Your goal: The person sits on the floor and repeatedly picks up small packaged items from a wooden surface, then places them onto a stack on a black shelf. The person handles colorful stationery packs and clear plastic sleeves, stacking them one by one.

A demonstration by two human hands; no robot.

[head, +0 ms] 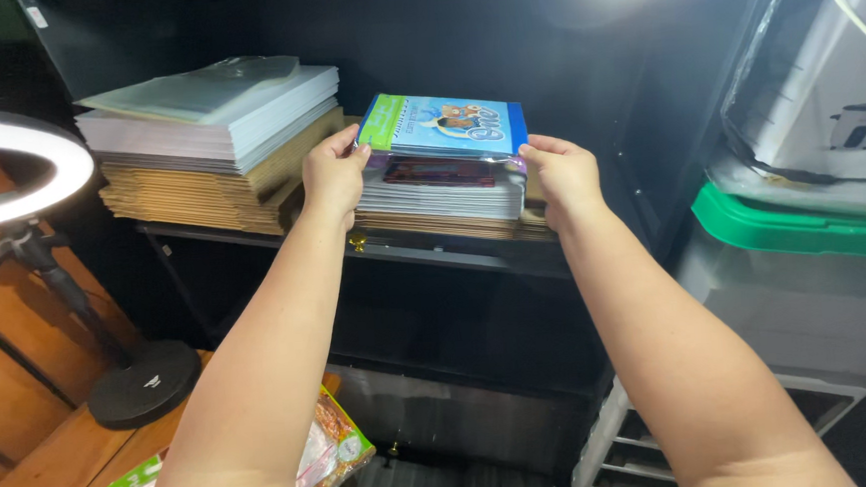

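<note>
A flat blue and green packet (443,125) lies on top of a pile of thin white and brown sheets (440,201) on a black shelf (424,254). My left hand (332,174) pinches the packet's left edge. Its right edge is gripped by my right hand (561,175). Both forearms reach up from the bottom of the head view.
A taller pile of white sheets and brown cardboard (212,147) fills the shelf's left side. A ring light (17,164) on a stand with a round base (141,384) is at left. Another colourful packet (321,461) lies on a wooden surface below. A green-lidded clear bin (804,241) sits right.
</note>
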